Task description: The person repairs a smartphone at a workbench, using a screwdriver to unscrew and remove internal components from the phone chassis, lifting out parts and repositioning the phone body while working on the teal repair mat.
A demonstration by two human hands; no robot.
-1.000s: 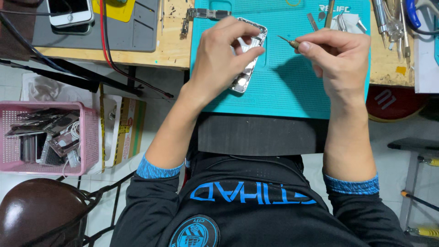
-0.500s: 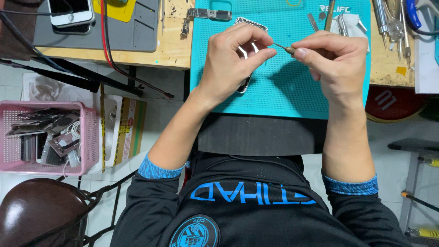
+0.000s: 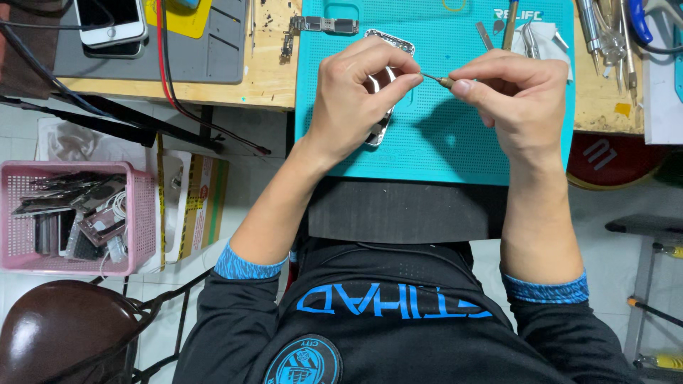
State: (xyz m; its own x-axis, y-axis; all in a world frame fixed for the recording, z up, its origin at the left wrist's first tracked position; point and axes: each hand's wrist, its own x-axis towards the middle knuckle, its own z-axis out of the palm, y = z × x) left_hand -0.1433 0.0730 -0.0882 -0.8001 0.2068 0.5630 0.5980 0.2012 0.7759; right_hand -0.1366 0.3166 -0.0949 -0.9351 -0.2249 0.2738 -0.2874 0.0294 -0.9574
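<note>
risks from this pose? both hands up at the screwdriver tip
1. The left hand pinches at the tip of the small screwdriver held by the right hand; anything tiny there may drop and be lost on the teal mat or off its near edge.
2. The phone frame lies loose under the left hand; a dropped wrist might knock it.
3. The sharp tip might prick a finger.

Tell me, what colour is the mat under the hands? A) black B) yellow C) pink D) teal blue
D: the mat on the desk is teal blue, and both the left hand and the right hand are over it, pinching a thin tool between them.
</note>
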